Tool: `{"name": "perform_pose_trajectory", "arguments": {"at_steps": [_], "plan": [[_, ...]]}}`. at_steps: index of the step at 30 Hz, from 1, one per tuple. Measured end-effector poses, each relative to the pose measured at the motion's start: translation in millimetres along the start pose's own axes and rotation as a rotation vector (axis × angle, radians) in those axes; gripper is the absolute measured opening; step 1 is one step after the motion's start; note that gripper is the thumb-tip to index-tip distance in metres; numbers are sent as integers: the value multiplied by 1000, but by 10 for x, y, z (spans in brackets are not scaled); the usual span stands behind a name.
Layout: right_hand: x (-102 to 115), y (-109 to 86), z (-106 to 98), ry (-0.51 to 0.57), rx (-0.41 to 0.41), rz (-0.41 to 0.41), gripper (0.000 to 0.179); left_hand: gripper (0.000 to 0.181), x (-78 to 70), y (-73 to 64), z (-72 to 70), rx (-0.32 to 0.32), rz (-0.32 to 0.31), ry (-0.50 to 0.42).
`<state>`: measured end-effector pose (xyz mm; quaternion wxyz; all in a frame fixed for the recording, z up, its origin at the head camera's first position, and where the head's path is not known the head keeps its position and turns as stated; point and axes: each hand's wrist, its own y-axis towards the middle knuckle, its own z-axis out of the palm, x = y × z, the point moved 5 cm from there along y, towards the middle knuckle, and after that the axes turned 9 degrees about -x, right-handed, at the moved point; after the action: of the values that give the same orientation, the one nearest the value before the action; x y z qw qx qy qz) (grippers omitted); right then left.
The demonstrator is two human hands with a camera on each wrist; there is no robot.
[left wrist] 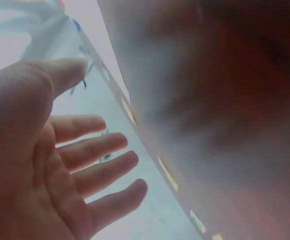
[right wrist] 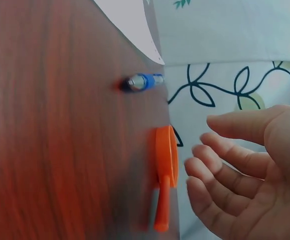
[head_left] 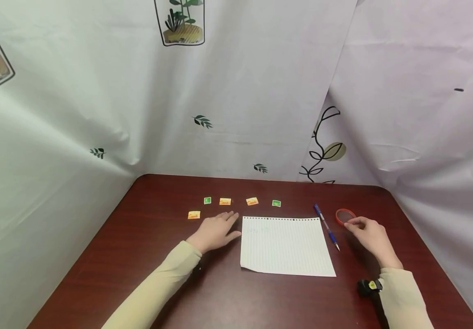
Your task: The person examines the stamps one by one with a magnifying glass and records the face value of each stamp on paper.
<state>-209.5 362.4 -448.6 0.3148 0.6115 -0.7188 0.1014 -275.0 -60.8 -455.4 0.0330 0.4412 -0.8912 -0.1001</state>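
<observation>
On the right side of the table [head_left: 294, 301] lay an orange magnifying glass [right wrist: 165, 172], flat and just beside the right hand [head_left: 371, 235]; from the head camera, that hand's thumb and fingertips overlapped part of the rim and its handle was hidden; the right wrist view showed a gap between fingertips and rim, the fingers loosely bent and close together, the thumb apart from them, with nothing gripped.

Just left of the glass a blue pen [head_left: 325, 225] lay aslant, its tip towards the person; left of the pen was a sheet of lined paper [head_left: 287, 249], with a row of holes along its far edge, faint marks near its far left corner and its near left corner slightly lifted; beside the sheet's left edge was the left hand [head_left: 216, 232], palm down, its fingers straight and slightly apart, its thumb spread towards the paper; whether the thumb touched it, I could not tell.

Farther back lay a row of small printed pieces: from left to right, a green one [head_left: 207, 200], two orange ones [head_left: 225, 201] and another green one [head_left: 276, 203]; a third orange piece [head_left: 193, 214] lay nearer, left of the left hand; behind the table hung a white cloth [head_left: 240, 91] printed with leaves.
</observation>
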Motion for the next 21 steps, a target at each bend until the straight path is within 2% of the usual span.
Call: {"name": "perform_pose_trajectory", "arguments": {"at_steps": [5,10,15,21], "plan": [[-50,31,-66,-3,-69,-8,36,60,279,10,-94,-35,-62,-6],[-135,60,-62,-10,-91,-2,33,60,566,-29,-151,-97,-138,-42],[-213,103,-19,-29,-74,2,31,60,819,-63,-161,-125,-233,-125],[-280,143,19,-48,-27,19,38,60,1051,-97,-104,-110,-337,-218]]}}
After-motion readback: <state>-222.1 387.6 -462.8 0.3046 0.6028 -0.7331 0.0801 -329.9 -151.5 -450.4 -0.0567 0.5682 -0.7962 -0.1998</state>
